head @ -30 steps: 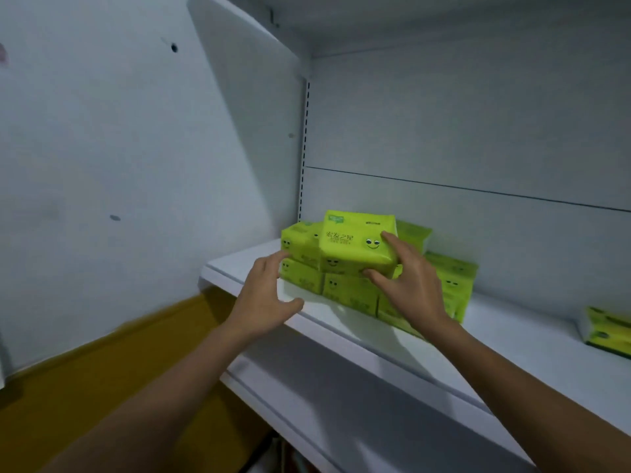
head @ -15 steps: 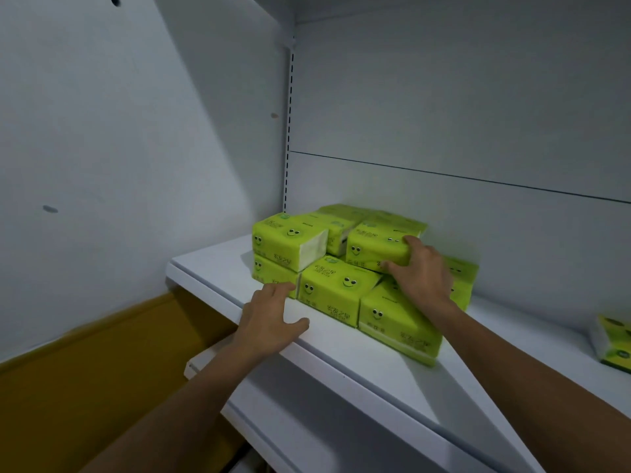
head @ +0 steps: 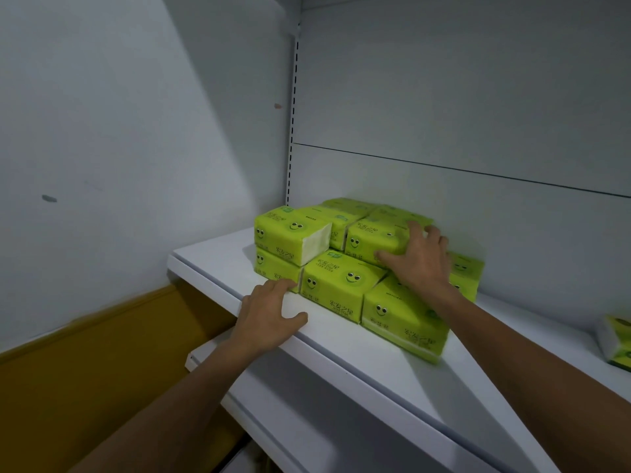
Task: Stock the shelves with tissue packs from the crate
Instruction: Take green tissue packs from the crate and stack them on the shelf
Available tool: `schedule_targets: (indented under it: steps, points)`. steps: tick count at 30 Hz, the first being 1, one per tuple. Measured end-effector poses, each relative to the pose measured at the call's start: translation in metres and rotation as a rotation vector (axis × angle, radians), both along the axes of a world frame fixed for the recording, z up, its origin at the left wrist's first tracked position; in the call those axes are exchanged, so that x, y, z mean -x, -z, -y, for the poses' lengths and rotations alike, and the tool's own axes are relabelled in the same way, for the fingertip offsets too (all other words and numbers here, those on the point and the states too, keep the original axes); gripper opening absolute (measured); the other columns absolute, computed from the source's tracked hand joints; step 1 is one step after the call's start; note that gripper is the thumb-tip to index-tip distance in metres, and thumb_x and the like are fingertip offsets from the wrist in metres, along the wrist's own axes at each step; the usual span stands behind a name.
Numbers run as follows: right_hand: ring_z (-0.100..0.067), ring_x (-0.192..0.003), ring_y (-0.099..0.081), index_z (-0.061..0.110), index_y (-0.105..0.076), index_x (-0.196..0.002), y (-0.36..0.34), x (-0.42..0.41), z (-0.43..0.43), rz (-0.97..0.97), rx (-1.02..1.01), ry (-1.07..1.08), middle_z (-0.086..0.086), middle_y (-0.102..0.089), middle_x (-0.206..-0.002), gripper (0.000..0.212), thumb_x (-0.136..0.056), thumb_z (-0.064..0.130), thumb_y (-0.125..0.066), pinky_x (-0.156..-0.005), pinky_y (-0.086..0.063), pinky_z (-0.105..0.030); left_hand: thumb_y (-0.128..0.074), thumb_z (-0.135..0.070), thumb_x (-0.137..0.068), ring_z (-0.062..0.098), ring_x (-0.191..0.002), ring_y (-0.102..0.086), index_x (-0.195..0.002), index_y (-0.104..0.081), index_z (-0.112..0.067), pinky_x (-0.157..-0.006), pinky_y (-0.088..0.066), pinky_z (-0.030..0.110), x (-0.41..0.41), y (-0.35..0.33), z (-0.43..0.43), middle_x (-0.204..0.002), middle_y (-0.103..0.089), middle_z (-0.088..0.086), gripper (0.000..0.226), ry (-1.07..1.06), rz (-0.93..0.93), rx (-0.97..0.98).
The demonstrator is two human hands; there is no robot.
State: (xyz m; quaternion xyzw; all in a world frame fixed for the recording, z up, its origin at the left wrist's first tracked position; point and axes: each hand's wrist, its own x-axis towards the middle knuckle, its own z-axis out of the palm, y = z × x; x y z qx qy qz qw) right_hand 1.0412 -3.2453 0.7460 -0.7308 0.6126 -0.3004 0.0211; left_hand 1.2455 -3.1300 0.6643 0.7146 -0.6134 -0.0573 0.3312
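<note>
The top tissue pack (head: 370, 238), stacked on the shelf (head: 375, 363), is gripped by the right hand (head: 421, 264); the left hand (head: 268, 317) is laid flat, empty. Judged light, soft, slippery: long sides should be clasped.

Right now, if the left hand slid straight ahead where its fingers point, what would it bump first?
Probably the bottom-left tissue pack. The left hand rests on the shelf, fingers nearly at that pack; contact is unclear.
</note>
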Motion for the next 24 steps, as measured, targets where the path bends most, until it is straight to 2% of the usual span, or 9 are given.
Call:
schedule_targets:
  steps: [2, 6, 10, 12, 18, 21, 24]
  points:
    - [-0.035, -0.135, -0.025, 0.015, -0.031, -0.144, -0.007, -0.008, -0.01, 0.034, 0.11, -0.059, -0.018, -0.026, -0.149, 0.078, -0.081, 0.046, -0.064, -0.106, -0.028, -0.047, -0.032, -0.066, -0.054, 0.02, -0.114, -0.047, -0.129, -0.048, -0.019, -0.097, -0.039, 0.034, -0.004, 0.001, -0.007, -0.124, -0.054, 0.002, 0.09, 0.012, -0.084, 0.064]
    - [-0.034, -0.132, -0.033, 0.009, -0.031, -0.144, -0.015, -0.048, -0.04, 0.106, 0.299, -0.258, -0.018, -0.035, -0.143, 0.075, -0.082, 0.032, -0.065, -0.104, -0.032, -0.046, -0.049, -0.049, -0.066, 0.022, -0.112, -0.049, -0.124, -0.053, -0.015, -0.094, -0.04, 0.036, -0.023, 0.003, -0.03, -0.119, -0.057, 0.005, 0.067, -0.055, -0.116, 0.129]
    - [-0.035, -0.129, -0.037, 0.005, -0.034, -0.142, -0.001, -0.115, -0.086, 0.125, 0.369, -0.463, -0.019, -0.04, -0.14, 0.073, -0.078, 0.026, -0.064, -0.102, -0.035, -0.047, -0.06, -0.038, -0.076, 0.02, -0.113, -0.048, -0.121, -0.055, -0.014, -0.09, -0.036, 0.026, -0.063, 0.026, -0.076, -0.118, -0.056, 0.005, 0.052, -0.137, -0.166, 0.125]
    - [-0.037, -0.125, -0.042, 0.003, -0.037, -0.14, 0.019, -0.155, -0.112, 0.085, 0.372, -0.581, -0.021, -0.044, -0.137, 0.072, -0.076, 0.027, -0.059, -0.098, -0.037, -0.046, -0.065, -0.024, -0.083, 0.02, -0.115, -0.047, -0.122, -0.054, -0.011, -0.091, -0.034, 0.024, -0.088, 0.046, -0.107, -0.12, -0.054, 0.007, 0.043, -0.203, -0.204, 0.108]
    - [-0.028, -0.129, -0.036, 0.01, -0.023, -0.147, 0.131, -0.253, -0.187, -0.038, 0.059, -0.854, -0.013, -0.036, -0.144, 0.074, -0.086, 0.027, -0.061, -0.099, -0.035, -0.04, -0.063, -0.02, -0.085, 0.022, -0.118, -0.047, -0.124, -0.052, -0.011, -0.094, -0.035, 0.028, -0.153, 0.142, -0.219, -0.124, -0.052, 0.008, 0.042, -0.452, -0.309, -0.1]
    - [-0.026, -0.134, -0.031, 0.016, -0.017, -0.149, 0.209, -0.281, -0.222, -0.094, -0.176, -0.942, -0.009, -0.031, -0.149, 0.074, -0.09, 0.028, -0.06, -0.105, -0.033, -0.041, -0.06, -0.02, -0.089, 0.018, -0.12, -0.046, -0.126, -0.05, -0.016, -0.095, -0.037, 0.028, -0.166, 0.2, -0.277, -0.128, -0.049, 0.003, 0.038, -0.6, -0.44, -0.17]
    - [-0.027, -0.135, -0.03, 0.015, -0.015, -0.15, 0.296, -0.295, -0.26, -0.168, -0.378, -1.017, -0.009, -0.03, -0.15, 0.073, -0.092, 0.028, -0.059, -0.107, -0.033, -0.042, -0.059, -0.024, -0.09, 0.018, -0.122, -0.046, -0.128, -0.049, -0.02, -0.094, -0.04, 0.03, -0.171, 0.261, -0.326, -0.133, -0.049, 0.001, 0.04, -0.753, -0.569, -0.253]
